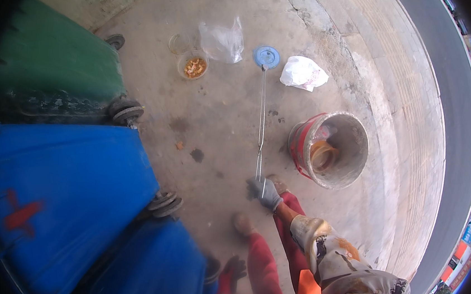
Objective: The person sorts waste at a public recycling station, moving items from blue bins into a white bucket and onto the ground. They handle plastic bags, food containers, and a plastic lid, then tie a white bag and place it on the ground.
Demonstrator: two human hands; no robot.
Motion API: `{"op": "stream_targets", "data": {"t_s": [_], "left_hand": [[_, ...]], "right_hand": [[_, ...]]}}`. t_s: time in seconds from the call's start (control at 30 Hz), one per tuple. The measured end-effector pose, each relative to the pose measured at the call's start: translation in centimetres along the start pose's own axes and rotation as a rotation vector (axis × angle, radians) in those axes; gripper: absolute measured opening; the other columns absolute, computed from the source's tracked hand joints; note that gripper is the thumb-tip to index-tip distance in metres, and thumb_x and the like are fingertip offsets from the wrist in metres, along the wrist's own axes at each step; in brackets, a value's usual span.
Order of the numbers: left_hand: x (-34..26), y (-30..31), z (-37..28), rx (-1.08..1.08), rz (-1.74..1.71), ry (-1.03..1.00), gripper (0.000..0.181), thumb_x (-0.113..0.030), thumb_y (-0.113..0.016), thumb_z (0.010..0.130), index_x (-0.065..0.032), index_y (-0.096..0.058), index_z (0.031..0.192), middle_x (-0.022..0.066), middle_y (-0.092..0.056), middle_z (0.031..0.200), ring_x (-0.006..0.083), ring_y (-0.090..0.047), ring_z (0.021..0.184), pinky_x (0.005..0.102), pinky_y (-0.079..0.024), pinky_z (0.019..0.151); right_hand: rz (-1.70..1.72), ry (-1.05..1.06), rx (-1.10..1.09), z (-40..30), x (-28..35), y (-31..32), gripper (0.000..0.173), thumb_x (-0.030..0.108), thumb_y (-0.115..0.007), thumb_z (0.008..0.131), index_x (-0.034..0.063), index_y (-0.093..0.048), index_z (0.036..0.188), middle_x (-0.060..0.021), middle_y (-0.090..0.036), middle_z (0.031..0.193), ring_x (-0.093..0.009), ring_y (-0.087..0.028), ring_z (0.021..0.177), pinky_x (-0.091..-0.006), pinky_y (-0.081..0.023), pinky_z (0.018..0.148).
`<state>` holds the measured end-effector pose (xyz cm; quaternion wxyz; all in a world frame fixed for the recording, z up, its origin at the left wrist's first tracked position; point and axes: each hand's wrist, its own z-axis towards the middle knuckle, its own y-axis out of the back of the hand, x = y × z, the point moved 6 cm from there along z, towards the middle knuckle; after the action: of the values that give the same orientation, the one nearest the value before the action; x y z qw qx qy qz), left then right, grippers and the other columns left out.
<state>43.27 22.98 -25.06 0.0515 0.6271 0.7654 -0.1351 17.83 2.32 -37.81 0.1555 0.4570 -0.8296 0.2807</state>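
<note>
My right hand (267, 194), in a grey glove, grips the handles of long metal tongs (261, 128). Their tips touch or hover over the near edge of a blue plastic lid (267, 56) on the ground. To the lid's left lie a clear plastic bag (222, 41) and a clear bowl of food scraps (193, 66). A crumpled white plastic bag (303, 73) lies to its right. My left hand (234, 269), in a dark glove, hangs beside my left leg with its fingers partly spread; it appears to hold nothing.
A dirty bucket (302, 145) with a red band stands at right, with plastic containers inside. Blue wheeled bins (74, 173) and a green wheeled bin (59, 57) line the left side. A clear round lid or container (180, 43) lies beyond the bowl. A road (457, 85) runs along the far right.
</note>
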Motion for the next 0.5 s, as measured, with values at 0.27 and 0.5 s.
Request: {"op": "stream_targets", "data": {"t_s": [0.27, 0.5], "left_hand": [[-0.6, -1.9, 1.3, 0.004, 0.041, 0.065, 0.042, -0.026, -0.054, 0.094, -0.0073, -0.049, 0.131, 0.0118, -0.063, 0.113, 0.0242, -0.064, 0.096, 0.0371, -0.054, 0.073], [-10.9, -6.7, 3.8, -0.169, 0.324, 0.008, 0.036, -0.028, -0.057, 0.093, -0.0035, -0.061, 0.119, 0.0122, -0.066, 0.11, 0.0244, -0.066, 0.095, 0.0354, -0.054, 0.075]], "right_hand": [[0.138, 0.009, 0.05, -0.1, 10.2, 3.0, 0.028, 0.022, -0.063, 0.087, -0.0015, -0.057, 0.101, -0.0098, -0.06, 0.081, -0.021, -0.061, 0.066, -0.033, -0.052, 0.057], [-0.759, 0.434, 0.314, 7.4, 19.9, 10.4, 0.009, 0.016, -0.061, 0.079, 0.01, -0.054, 0.079, -0.0055, -0.061, 0.074, -0.026, -0.062, 0.065, -0.0374, -0.05, 0.059]]}}
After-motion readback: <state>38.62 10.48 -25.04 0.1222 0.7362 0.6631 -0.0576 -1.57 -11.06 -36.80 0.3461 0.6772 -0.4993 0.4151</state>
